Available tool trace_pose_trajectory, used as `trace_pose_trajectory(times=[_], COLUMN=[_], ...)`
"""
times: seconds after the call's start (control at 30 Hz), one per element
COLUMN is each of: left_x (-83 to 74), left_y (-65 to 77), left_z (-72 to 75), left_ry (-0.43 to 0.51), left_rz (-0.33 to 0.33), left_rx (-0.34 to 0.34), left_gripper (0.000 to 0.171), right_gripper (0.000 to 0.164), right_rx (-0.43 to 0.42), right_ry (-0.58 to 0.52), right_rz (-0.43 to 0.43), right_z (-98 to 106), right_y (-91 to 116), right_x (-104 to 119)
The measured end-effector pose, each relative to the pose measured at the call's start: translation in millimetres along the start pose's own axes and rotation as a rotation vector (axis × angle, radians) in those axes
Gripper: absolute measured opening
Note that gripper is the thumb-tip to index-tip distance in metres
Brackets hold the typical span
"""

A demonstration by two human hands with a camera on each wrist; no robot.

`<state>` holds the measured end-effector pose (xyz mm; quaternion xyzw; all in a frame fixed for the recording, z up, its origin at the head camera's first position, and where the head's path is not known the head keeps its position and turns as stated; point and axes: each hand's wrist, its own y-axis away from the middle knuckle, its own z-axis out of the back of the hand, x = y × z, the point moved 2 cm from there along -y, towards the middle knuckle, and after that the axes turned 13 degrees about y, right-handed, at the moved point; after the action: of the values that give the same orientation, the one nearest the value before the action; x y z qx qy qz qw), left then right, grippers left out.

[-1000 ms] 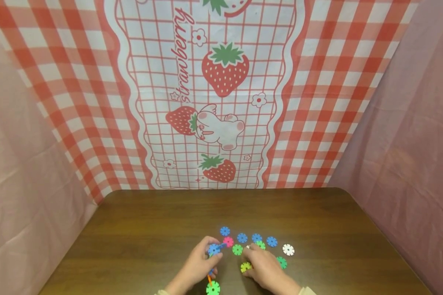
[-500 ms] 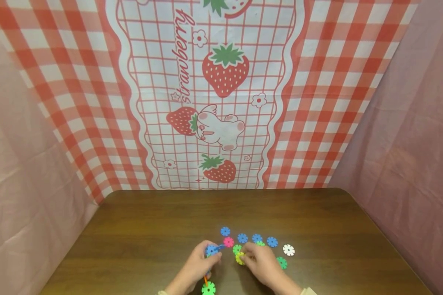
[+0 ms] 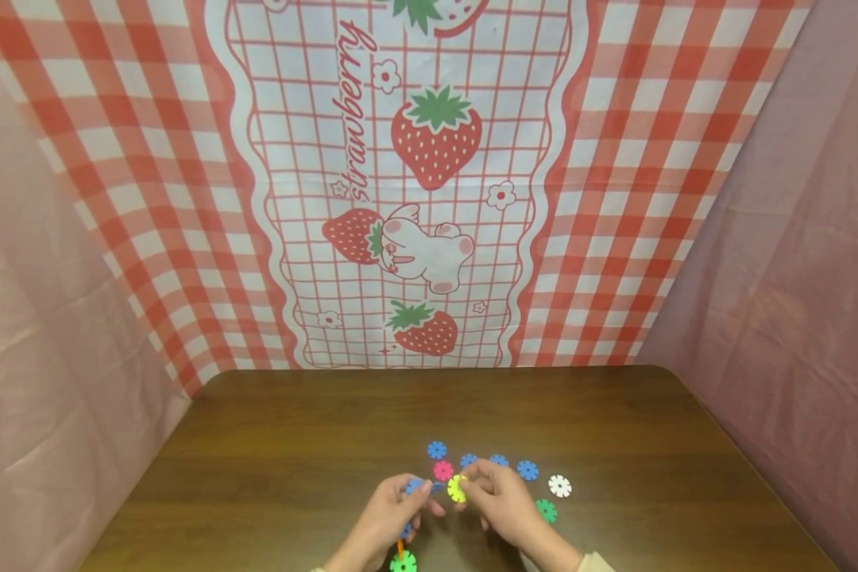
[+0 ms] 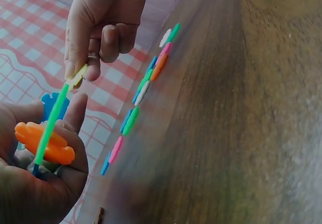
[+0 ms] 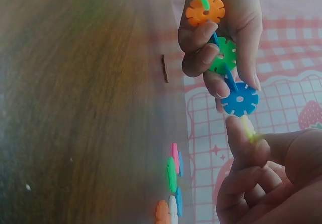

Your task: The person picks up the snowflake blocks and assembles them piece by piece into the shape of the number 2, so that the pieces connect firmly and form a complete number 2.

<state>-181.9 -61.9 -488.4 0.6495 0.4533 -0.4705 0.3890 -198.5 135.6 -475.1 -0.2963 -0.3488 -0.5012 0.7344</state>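
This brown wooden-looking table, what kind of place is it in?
Perhaps an indoor play corner: there's the table, a red-and-white checked strawberry cloth behind it, and colourful round notched plastic discs.

Counter [image 3: 293, 445] first: dk brown wood grain, solid or laminate, can't tell; smooth, semi-gloss w/ a soft sheen. Up comes the linked disc chain [image 5: 229, 58]: plastic by the look, opaque, smooth-faced, low shine. Yellow disc [image 5: 248, 127], apparently same plastic, finish too blurred in the R wrist view. Loose discs [image 3: 560, 486], well in from the counter's L & R edges: plastic again, smooth, approx. matt. Beyond the far edge, printed cloth [image 3: 429, 238], matt, lightly rippled. Past the L edge, pale pink drape [image 3: 64, 278]: fabric, creased, faintly satiny. Past the R edge, mauve drape [image 3: 779, 278]: fabric, soft sheen, wrinkled.
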Motion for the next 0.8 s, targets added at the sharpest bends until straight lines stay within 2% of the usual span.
trace_pose_trajectory(times=[0.33,0.53,0.8], left_x=[0.7,0.6,2.3], left_y=[1.0,0.7,0.3], left_z=[-5.3,-10.8,-13.3], left_ry=[-0.063,-0.114,-0.099], left_rz=[-0.019,-0.038,-0.041], left_rx=[0.032,0.035,0.043], left_gripper=[0.030,0.022,0.019], right_gripper=[0.017,0.014,0.013], right_rx=[0.027,0.072,0.121], right_ry=[-0.006,-0.059,-0.141], right_rz=[0.007,-0.022,-0.034], right_z=[-0.9,-1.6,-5.8], right_y=[-1.1,-2.2,-4.1], right_x=[2.2,4.1,8.2])
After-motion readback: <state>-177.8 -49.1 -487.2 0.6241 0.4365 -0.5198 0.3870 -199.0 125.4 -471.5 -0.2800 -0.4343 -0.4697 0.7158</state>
